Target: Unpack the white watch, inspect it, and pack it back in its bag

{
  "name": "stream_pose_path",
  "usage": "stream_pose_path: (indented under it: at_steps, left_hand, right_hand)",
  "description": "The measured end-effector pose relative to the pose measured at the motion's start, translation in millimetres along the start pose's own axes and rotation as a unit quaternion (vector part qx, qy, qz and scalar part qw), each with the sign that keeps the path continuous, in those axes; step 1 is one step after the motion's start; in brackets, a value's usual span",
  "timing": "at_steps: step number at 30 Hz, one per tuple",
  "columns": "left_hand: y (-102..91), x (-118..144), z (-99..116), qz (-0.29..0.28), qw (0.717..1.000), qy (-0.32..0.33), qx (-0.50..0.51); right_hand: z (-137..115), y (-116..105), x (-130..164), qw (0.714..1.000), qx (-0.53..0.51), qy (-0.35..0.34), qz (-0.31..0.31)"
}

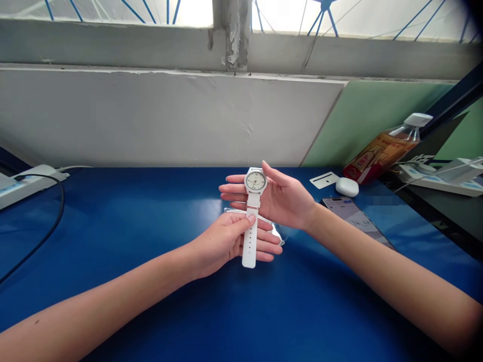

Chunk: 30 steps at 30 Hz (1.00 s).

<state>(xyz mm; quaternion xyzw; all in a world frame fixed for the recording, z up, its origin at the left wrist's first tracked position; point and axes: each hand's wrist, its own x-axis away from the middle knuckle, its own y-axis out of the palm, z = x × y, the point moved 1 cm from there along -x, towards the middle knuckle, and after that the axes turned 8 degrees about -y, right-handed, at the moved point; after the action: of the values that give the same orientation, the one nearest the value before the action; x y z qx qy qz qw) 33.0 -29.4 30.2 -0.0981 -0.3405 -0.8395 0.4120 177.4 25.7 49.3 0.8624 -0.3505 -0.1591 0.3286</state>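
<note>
A white wristwatch [255, 182] with a round pale dial is held up over the blue desk, its perforated strap [249, 246] hanging toward me. My left hand [230, 234] pinches the strap between the thumb on top and the fingers underneath. Palm up behind the watch, my right hand [281, 198] has its fingers stretched out flat, and its thumb stands beside the watch case. Partly hidden beneath my hands, a clear plastic wrapper [277, 234] with something white lies on the desk.
On the right are a phone [354, 218], a white earbud case [347, 187], a white card [323, 180] and a tilted drink bottle [381, 151]. A power strip [33, 183] with a black cable [56, 226] sits at left. Behind the desk [151, 311] rises a wall [151, 118].
</note>
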Motion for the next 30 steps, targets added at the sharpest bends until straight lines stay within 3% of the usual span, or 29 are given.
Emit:
stream_pose_path:
  at_steps: [8,17,24,30]
  left_hand:
    - [0.9,-0.3,0.1,0.005,1.000,-0.006,-0.008]
    - [-1.6,-2.0,-0.1,0.010,1.000,-0.003,-0.007]
    - [1.2,0.3,-1.1,0.030,0.996,0.070,-0.040]
    - [4.1,0.4,-2.6,-0.002,0.997,0.055,-0.059]
  right_hand:
    - [-2.8,2.8,0.1,1.000,-0.012,0.007,0.003]
    - [-3.5,1.6,0.2,0.999,-0.011,0.003,0.047]
    - [-9.4,3.5,1.0,0.983,0.057,-0.087,0.153]
    - [-5.1,5.1,0.5,0.967,0.089,-0.110,0.212]
